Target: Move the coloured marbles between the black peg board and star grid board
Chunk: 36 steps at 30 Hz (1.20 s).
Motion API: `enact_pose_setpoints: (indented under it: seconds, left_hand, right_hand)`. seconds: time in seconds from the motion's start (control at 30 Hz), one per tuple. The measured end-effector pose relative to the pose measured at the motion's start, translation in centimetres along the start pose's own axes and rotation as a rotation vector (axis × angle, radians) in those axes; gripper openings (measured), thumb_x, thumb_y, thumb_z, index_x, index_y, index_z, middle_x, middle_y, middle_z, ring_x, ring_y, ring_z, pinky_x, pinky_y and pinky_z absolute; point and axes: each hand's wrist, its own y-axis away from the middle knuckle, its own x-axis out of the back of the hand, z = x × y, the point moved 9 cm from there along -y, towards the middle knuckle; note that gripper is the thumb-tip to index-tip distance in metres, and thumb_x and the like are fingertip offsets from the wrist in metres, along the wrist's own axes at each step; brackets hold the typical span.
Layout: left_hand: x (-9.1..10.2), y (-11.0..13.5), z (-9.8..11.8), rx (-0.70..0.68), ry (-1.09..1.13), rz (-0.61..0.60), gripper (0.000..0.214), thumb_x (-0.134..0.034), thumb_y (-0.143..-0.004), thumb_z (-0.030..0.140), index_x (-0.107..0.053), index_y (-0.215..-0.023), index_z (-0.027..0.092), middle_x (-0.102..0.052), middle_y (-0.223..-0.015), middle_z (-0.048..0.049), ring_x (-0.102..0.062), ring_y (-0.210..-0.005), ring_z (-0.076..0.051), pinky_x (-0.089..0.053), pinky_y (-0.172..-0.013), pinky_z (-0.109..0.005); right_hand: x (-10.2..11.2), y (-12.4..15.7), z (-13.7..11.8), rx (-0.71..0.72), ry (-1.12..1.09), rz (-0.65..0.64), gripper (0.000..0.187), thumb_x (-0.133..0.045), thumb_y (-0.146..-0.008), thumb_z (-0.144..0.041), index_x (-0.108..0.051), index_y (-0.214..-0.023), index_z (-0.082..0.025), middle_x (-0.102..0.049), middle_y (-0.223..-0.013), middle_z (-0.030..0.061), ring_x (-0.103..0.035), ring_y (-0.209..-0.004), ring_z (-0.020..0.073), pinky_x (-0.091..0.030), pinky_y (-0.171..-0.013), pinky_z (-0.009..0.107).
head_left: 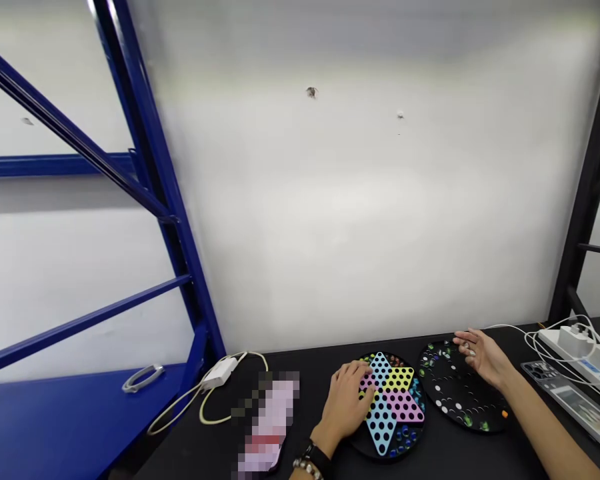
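A round Chinese checkers board [395,400] with a coloured star of holes lies on the black table. My left hand [347,400] rests flat on the board's left side, fingers spread. To the right lies a black round tray [460,393] with marbles scattered along its rim. My right hand [483,357] hovers over the tray's far right edge, fingers curled as if pinching something small; I cannot make out what. A watch and a bead bracelet sit on my left wrist.
A white charger with cable [220,373] lies at the left of the table, beside a blurred pinkish object [270,427]. A white power strip [580,347] with cables and a clear flat case [575,400] sit at the right. Blue shelving [145,167] stands left, a black post right.
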Motion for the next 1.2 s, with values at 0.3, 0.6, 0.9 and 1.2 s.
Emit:
enact_pose_setpoints:
  seconds: [0.3, 0.6, 0.9, 1.2]
  left_hand:
    - [0.0, 0.0, -0.1, 0.007, 0.004, -0.010, 0.029, -0.047, -0.088, 0.028, -0.059, -0.114, 0.026, -0.059, -0.129, -0.0041, -0.049, -0.121, -0.024, -0.037, -0.103, -0.041]
    - [-0.3, -0.1, -0.5, 0.013, 0.023, -0.011, 0.027, -0.048, -0.088, 0.030, -0.059, -0.112, 0.027, -0.059, -0.129, -0.0030, -0.049, -0.122, -0.024, -0.037, -0.102, -0.041]
    - [-0.4, -0.2, -0.7, 0.008, 0.024, -0.007, 0.028, -0.048, -0.088, 0.030, -0.059, -0.113, 0.028, -0.059, -0.128, -0.0027, -0.049, -0.120, -0.023, -0.039, -0.099, -0.039]
    - [-0.3, -0.1, -0.5, 0.010, 0.043, -0.014, 0.027, -0.049, -0.087, 0.030, -0.059, -0.112, 0.027, -0.059, -0.128, -0.0034, -0.049, -0.119, -0.024, -0.039, -0.098, -0.039]
  right_hand:
    - [-4.2, 0.5, 0.5, 0.351, 1.139, 0.047, 0.025, -0.047, -0.087, -0.044, -0.060, -0.095, -0.024, -0.062, -0.081, 0.0022, -0.061, -0.072, 0.0196, -0.040, -0.059, 0.028]
    - [-7.3, 0.4, 2.0, 0.406, 1.544, -0.042, 0.023, -0.033, -0.098, -0.025, -0.053, -0.108, -0.019, -0.062, -0.112, 0.0121, -0.067, -0.087, 0.0237, -0.042, -0.067, 0.031]
    - [-6.3, -0.3, 2.2, 0.450, 1.350, -0.062, 0.020, -0.035, -0.094, -0.026, -0.055, -0.093, -0.020, -0.064, -0.099, 0.0099, -0.063, -0.087, 0.0235, -0.042, -0.069, 0.031]
    - [-1.9, -0.9, -0.5, 0.419, 0.907, 0.128, 0.040, -0.038, -0.088, -0.054, -0.057, -0.074, -0.022, -0.059, -0.061, 0.0013, -0.056, -0.061, 0.0201, -0.043, -0.061, 0.030]
